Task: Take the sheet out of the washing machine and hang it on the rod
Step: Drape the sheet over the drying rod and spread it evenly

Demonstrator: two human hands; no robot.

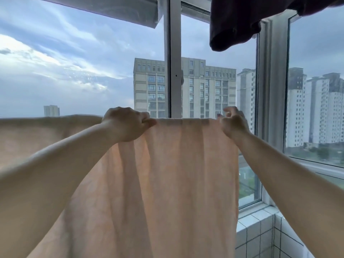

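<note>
A pale peach sheet (176, 174) hangs down in front of me, its top edge stretched level across the middle of the view. My left hand (126, 125) grips that top edge with curled fingers. My right hand (233, 123) pinches the edge further right, near the sheet's right side. More of the sheet extends to the far left behind my left forearm. The rod itself is hidden under the sheet's folded top edge, so I cannot tell whether the sheet rests on it. The washing machine is out of view.
A dark garment (240, 21) hangs at the upper right. White window frames (175, 58) stand right behind the sheet, with high-rise buildings outside. A white tiled sill and wall (260, 231) sit at the lower right.
</note>
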